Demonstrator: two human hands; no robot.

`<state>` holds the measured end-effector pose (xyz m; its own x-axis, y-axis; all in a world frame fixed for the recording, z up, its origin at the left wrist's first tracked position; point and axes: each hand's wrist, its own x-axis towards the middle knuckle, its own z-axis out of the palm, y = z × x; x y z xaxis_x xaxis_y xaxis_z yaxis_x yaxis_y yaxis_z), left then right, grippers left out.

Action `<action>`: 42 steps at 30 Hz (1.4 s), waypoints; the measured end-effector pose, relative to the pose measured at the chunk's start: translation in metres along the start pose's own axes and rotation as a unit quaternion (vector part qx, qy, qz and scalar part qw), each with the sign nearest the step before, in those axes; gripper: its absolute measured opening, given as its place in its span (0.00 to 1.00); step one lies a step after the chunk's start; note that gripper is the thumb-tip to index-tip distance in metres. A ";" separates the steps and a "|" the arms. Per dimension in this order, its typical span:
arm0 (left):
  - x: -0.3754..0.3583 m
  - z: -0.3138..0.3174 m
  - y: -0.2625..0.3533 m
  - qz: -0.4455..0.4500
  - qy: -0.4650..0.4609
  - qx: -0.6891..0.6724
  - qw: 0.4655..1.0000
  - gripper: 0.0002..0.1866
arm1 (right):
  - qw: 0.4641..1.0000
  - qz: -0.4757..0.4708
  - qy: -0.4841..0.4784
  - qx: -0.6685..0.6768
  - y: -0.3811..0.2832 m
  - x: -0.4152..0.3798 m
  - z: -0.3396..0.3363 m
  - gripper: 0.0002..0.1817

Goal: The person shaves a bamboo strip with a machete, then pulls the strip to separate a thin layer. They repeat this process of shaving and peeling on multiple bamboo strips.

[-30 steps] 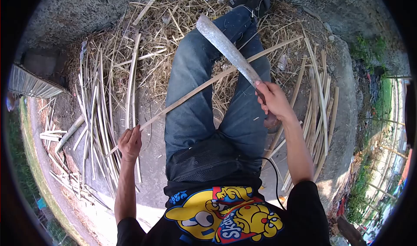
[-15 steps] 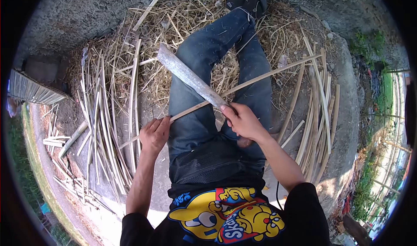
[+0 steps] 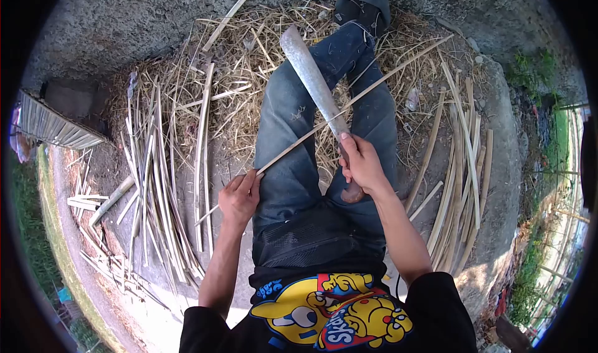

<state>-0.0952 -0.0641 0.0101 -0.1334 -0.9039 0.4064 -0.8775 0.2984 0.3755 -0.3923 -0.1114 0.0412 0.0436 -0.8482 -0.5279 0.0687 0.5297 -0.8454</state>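
Observation:
My right hand [image 3: 361, 166] is wrapped round the wooden handle of a machete [image 3: 311, 79], its broad grey blade pointing up and slightly left. A long thin bamboo strip [image 3: 392, 74] runs slantwise across my legs, and my left hand [image 3: 240, 197] pinches it near its lower left end. The blade crosses the strip just above the handle; they look to be touching there. The strip's short lower end sticks out below my left hand. My legs in dark jeans [image 3: 283, 128] lie stretched out under both.
Long split strips [image 3: 159, 191] lie in a bundle at left, with another bundle of strips [image 3: 458, 178] at right. Shavings [image 3: 237, 60] cover the ground round my legs. A rough wall [image 3: 156, 16] stands beyond my feet, and a slatted panel [image 3: 56, 125] at far left.
The machete has swung more upright, its tip moving up and right. My left hand has shifted right, and the strip now slants more steeply. The view has moved slightly.

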 end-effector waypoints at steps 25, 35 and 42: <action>0.038 0.001 0.026 0.006 -0.027 0.012 1.000 0.08 | 1.000 0.004 -0.011 0.025 -0.008 0.007 0.006 0.21; 0.023 -0.021 -0.007 -0.004 0.011 0.037 0.999 0.06 | 0.991 -0.049 0.106 0.063 -0.024 0.032 -0.044 0.25; 0.040 -0.008 0.023 -0.036 0.011 -0.004 0.999 0.07 | 0.996 -0.007 -0.031 0.079 -0.011 0.000 0.014 0.22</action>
<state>-0.1167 -0.0914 0.0417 -0.0588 -0.9161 0.3966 -0.8803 0.2349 0.4121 -0.3794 -0.1174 0.0511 0.1035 -0.8561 -0.5063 0.2263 0.5160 -0.8262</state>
